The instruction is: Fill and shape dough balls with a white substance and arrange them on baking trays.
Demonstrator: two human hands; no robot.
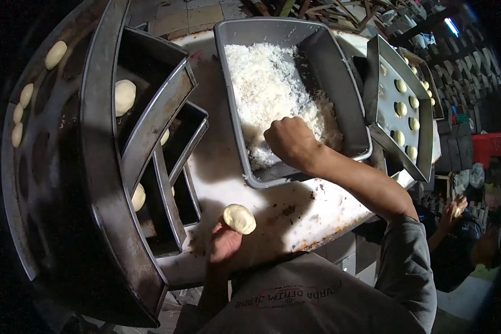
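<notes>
Overhead, a pale dough ball (239, 218) is held up on the fingertips of the left hand (224, 245) above the white surface (295, 214). At one o'clock from it, the right hand (288, 140) is closed in a fist inside a grey tub (228, 83) of shredded white filling (273, 89). Dark metal baking tins (156, 119) holding dough pieces are stacked at nine o'clock.
</notes>
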